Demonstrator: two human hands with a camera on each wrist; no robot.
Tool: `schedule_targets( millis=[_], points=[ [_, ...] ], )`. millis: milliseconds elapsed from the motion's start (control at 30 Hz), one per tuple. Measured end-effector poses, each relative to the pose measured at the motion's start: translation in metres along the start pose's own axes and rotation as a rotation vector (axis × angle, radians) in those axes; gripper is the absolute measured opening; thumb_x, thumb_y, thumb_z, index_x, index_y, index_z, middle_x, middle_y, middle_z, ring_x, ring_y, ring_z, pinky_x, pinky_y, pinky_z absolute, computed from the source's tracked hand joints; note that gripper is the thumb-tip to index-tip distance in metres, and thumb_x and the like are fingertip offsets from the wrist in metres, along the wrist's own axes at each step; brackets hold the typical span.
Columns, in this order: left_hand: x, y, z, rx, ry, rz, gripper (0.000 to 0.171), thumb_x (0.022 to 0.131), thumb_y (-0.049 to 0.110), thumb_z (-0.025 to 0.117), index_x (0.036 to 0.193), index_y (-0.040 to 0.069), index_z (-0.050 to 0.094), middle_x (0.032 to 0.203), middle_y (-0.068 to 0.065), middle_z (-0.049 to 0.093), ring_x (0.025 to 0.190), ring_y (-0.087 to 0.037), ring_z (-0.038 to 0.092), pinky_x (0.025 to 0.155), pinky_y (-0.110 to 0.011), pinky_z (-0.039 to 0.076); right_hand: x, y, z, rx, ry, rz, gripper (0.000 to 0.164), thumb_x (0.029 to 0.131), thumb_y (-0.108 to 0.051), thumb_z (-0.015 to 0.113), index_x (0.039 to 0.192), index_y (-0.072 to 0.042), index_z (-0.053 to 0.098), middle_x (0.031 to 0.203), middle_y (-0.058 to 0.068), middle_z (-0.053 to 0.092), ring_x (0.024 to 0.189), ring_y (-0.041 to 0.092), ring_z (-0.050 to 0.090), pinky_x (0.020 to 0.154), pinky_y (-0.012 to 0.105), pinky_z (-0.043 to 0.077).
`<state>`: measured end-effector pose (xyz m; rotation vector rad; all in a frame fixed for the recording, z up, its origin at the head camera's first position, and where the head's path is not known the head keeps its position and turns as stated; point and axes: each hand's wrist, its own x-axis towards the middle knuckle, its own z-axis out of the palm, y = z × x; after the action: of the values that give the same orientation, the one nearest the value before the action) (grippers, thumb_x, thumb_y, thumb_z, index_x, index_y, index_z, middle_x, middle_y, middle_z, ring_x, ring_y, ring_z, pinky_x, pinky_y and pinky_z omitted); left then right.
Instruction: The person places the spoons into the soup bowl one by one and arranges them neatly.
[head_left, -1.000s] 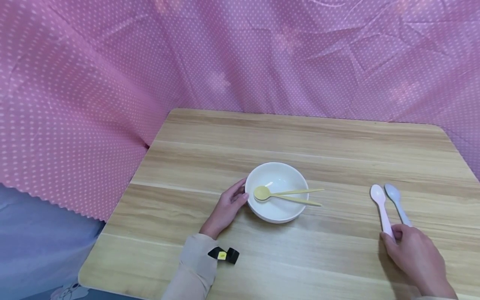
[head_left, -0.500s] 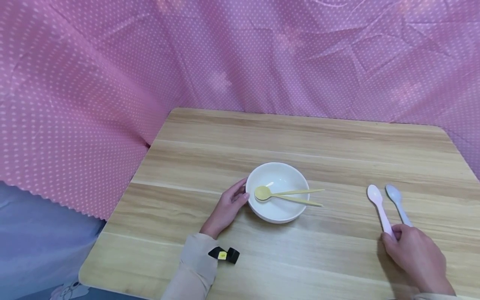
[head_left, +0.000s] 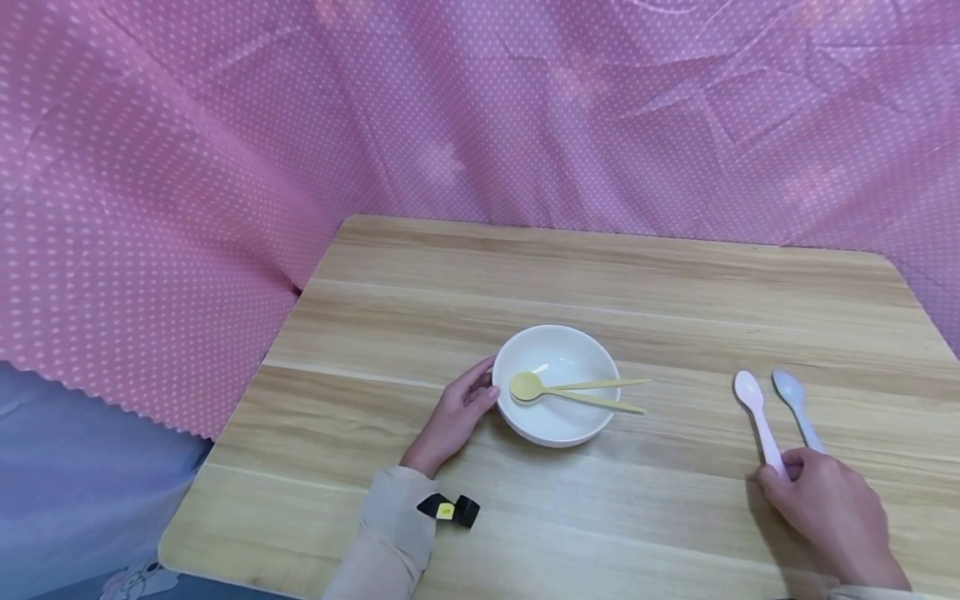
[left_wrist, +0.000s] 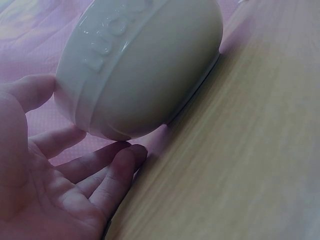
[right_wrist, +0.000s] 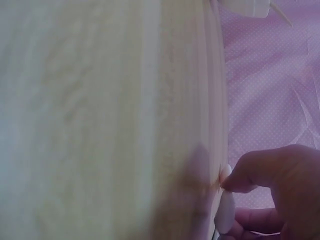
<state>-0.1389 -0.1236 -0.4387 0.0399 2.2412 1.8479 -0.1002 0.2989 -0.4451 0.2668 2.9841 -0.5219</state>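
Note:
A white bowl (head_left: 558, 421) stands on the table, with raised letters on its outer wall in the left wrist view. My left hand (head_left: 453, 417) touches its left side, the thumb and fingertips (left_wrist: 42, 89) resting against the outside wall. Inside lies a yellow spoon (head_left: 527, 386); two yellow handles lean over the right rim. At the right, my right hand (head_left: 832, 508) pinches the handle of a pale pink spoon (head_left: 750, 390) between thumb and fingers. Just right of it lies a light blue spoon (head_left: 790, 388), its handle end hidden behind the hand.
The wood-grain table (head_left: 450, 283) has rounded corners. A pink dotted cloth (head_left: 525, 117) hangs along its back and left sides, with blue cloth (head_left: 82, 475) below at the left. A black strap piece with a yellow tag (head_left: 446, 510) sits at my left sleeve.
The pink spoon's head has shifted slightly left, widening the gap to the blue spoon. My left hand and the bowl stay nearly in place.

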Motion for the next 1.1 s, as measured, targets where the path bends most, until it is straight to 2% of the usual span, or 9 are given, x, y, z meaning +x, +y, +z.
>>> schedule_targets(
  millis=[333, 633, 767, 900, 1100],
  points=[
    [-0.001, -0.002, 0.0, 0.002, 0.001, -0.006, 0.049, 0.098, 0.022, 0.049, 0.145, 0.015, 0.036, 0.135, -0.012, 0.052, 0.125, -0.022, 0.05, 0.105, -0.03, 0.041, -0.001, -0.006, -0.001, 0.03, 0.054, -0.031, 0.032, 0.077, -0.032, 0.068, 0.09, -0.003, 0.069, 0.066, 0.0, 0.062, 0.057, 0.015, 0.046, 0.047, 0.026, 0.031],
    [0.0, -0.002, 0.0, 0.003, -0.001, 0.0, 0.05, 0.098, 0.023, 0.049, 0.146, 0.014, 0.035, 0.136, -0.012, 0.051, 0.125, -0.023, 0.05, 0.105, -0.03, 0.042, -0.002, -0.012, -0.004, 0.062, 0.122, -0.117, 0.033, 0.076, -0.028, 0.069, 0.094, 0.0, 0.07, 0.075, 0.007, 0.069, 0.06, 0.014, 0.052, 0.049, 0.027, 0.037],
    [0.0, -0.002, 0.0, -0.002, -0.004, 0.004, 0.05, 0.098, 0.023, 0.049, 0.146, 0.014, 0.035, 0.136, -0.013, 0.051, 0.125, -0.023, 0.05, 0.104, -0.03, 0.042, -0.003, -0.019, -0.006, 0.074, 0.129, -0.156, 0.031, 0.077, -0.025, 0.067, 0.093, 0.001, 0.069, 0.076, 0.006, 0.07, 0.061, 0.012, 0.053, 0.05, 0.025, 0.037],
    [0.0, -0.002, 0.0, -0.008, -0.005, 0.006, 0.051, 0.098, 0.022, 0.049, 0.146, 0.013, 0.035, 0.137, -0.013, 0.05, 0.125, -0.023, 0.049, 0.104, -0.029, 0.042, -0.004, -0.027, -0.01, 0.077, 0.123, -0.159, 0.029, 0.078, -0.024, 0.066, 0.093, 0.001, 0.069, 0.074, 0.004, 0.068, 0.061, 0.011, 0.052, 0.05, 0.025, 0.036],
    [0.0, -0.003, -0.001, -0.009, -0.005, 0.006, 0.05, 0.098, 0.022, 0.049, 0.146, 0.014, 0.035, 0.138, -0.013, 0.049, 0.126, -0.023, 0.049, 0.104, -0.029, 0.043, -0.006, -0.044, -0.018, 0.08, 0.14, -0.178, 0.026, 0.076, -0.023, 0.066, 0.091, -0.003, 0.071, 0.072, 0.001, 0.067, 0.06, 0.012, 0.049, 0.05, 0.025, 0.034]
  ],
)
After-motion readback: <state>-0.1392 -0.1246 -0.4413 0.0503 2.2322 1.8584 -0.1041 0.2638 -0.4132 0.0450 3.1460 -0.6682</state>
